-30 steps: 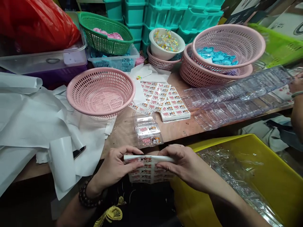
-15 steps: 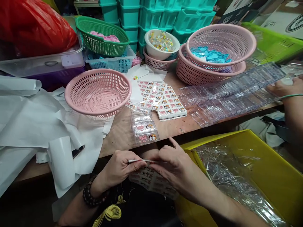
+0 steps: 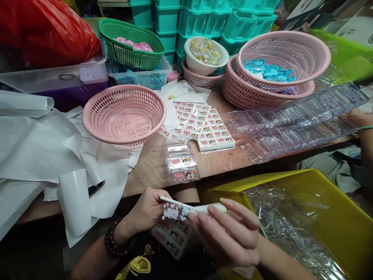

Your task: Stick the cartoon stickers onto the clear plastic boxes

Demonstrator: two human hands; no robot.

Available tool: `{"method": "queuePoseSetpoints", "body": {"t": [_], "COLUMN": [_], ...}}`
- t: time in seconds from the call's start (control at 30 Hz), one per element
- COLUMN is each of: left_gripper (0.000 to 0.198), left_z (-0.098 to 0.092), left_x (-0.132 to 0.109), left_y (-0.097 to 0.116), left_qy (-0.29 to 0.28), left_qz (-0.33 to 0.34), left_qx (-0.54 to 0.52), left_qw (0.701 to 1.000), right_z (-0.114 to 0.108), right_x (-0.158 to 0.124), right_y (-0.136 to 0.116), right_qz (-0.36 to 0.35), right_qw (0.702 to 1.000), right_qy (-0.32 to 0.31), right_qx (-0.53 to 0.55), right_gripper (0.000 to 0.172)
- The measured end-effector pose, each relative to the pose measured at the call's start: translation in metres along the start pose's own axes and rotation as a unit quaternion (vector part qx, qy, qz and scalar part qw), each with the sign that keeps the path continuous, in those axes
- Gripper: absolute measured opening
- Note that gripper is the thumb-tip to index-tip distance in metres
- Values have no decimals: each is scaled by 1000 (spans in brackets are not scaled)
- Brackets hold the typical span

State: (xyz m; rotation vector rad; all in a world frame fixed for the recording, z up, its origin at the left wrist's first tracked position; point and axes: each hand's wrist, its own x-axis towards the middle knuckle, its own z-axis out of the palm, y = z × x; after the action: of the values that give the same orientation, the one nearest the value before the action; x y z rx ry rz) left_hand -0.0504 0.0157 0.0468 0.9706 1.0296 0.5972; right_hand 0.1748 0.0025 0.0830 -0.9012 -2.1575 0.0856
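Note:
In front of my lap, a printed sticker sheet [image 3: 171,235] with cartoon cats and pink lettering hangs from my hands. My left hand [image 3: 148,208], a dark bead bracelet at its wrist, pinches the sheet's upper left corner. My right hand [image 3: 230,233] closes thumb and fingers on the sheet's upper edge, which is bent back to show white. Whether a single sticker is lifting there I cannot make out. Just beyond, at the table edge, lie clear plastic cases [image 3: 182,175] in a short overlapping row; the nearer ones carry cat stickers.
More sticker sheets [image 3: 217,134] are stacked behind the cases. A pink basket [image 3: 124,91] stands left, beside crumpled white backing paper [image 3: 43,144]. Long rows of clear cases [image 3: 291,109] reach towards a co-worker's hand [image 3: 354,116]. A yellow bin [image 3: 329,202] holds clear plastic pieces.
My right hand has moved right and down and turned, its fingers now along the sheet's upper edge. The sheet's top is bent back, showing more white. The view has shifted slightly.

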Motion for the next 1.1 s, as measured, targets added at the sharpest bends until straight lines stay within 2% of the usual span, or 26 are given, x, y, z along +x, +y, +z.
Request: {"method": "queuePoseSetpoints", "body": {"t": [0.03, 0.1, 0.13, 0.2, 0.27, 0.33, 0.4, 0.47, 0.57, 0.7, 0.83, 1.1], "left_gripper": [46, 40, 36, 30, 25, 20, 17, 17, 14, 14, 20, 19], "left_z": [-2, -7, -10, -15, -19, -20, -20, -19, -19, -21, -21, -21], "left_x": [-1, -3, -3, -3, 0, 6, 13, 20, 26, 31, 34, 38], "left_y": [0, 2, 4, 9, 14, 20, 24, 26, 28, 28, 28, 29], "left_qy": [-11, -18, -14, -2, 14, 44, 87, 119, 132, 132, 125, 106], "left_qz": [-3, -8, -3, 46, 146, 247, 300, 311, 298, 276, 261, 232], "left_qx": [8, 23, 35, 72, 126, 194, 258, 301, 331, 353, 366, 403], "left_qw": [1000, 1000, 999, 996, 981, 948, 914, 894, 886, 884, 884, 879], "right_z": [-4, -10, -11, -6, 6, 23, 38, 49, 57, 58, 61, 64], "right_x": [4, 20, 30, 53, 73, 85, 92, 96, 102, 110, 112, 112], "right_y": [2, 10, 16, 35, 58, 83, 103, 117, 125, 125, 125, 126], "right_qz": [21, 117, 182, 308, 414, 476, 519, 540, 543, 521, 506, 497], "right_qw": [999, 988, 973, 921, 855, 797, 752, 724, 712, 721, 734, 737], "right_qy": [0, 8, 13, 9, -44, -115, -180, -237, -282, -311, -312, -309], "right_qx": [26, 97, 143, 237, 308, 353, 365, 357, 344, 336, 329, 337], "right_gripper": [33, 23, 17, 4, 17, 30, 36, 37, 35, 33, 33, 30]}}
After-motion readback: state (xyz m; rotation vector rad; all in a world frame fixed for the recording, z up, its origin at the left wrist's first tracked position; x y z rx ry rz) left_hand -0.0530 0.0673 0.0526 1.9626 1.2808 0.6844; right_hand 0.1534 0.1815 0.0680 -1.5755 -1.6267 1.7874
